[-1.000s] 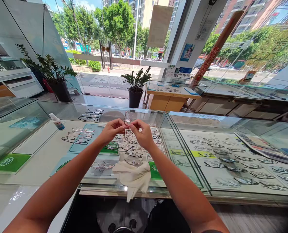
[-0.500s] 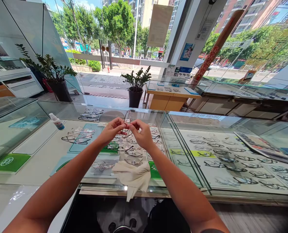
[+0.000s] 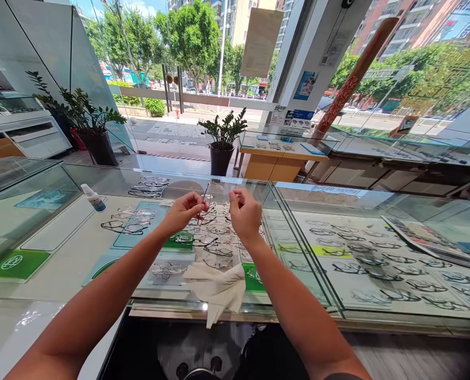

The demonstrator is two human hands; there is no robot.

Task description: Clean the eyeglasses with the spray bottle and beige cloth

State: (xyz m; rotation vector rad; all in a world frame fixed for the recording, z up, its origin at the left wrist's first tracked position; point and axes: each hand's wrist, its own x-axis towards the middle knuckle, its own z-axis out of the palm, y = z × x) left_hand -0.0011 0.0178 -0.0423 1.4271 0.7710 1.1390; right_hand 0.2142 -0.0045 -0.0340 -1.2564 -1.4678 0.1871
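My left hand (image 3: pixel 183 213) pinches a pair of thin-framed eyeglasses (image 3: pixel 206 193) above the glass counter (image 3: pixel 167 296). The frame is turned nearly edge-on, so its lenses barely show. To its right, and apart from it, my right hand (image 3: pixel 246 215) is raised with its fingers curled and thumb pressed to them. Whatever those fingers pinch, if anything, is too small to make out. Beneath both hands lie several rows of eyeglasses (image 3: pixel 218 248). A cream cloth (image 3: pixel 215 285) is draped at the counter's front edge, nearer to me.
A white spray bottle (image 3: pixel 93 198) stands at the left, close to other eyeglasses (image 3: pixel 124 228). Rightward, another glass case (image 3: pixel 298 311) holds many frames, with a magazine (image 3: pixel 436 237) at its far side. A potted plant (image 3: pixel 221 158) stands beyond the counter.
My right hand has come away from the eyeglasses and moved right. The eyeglasses stay in my left hand and now appear more edge-on.
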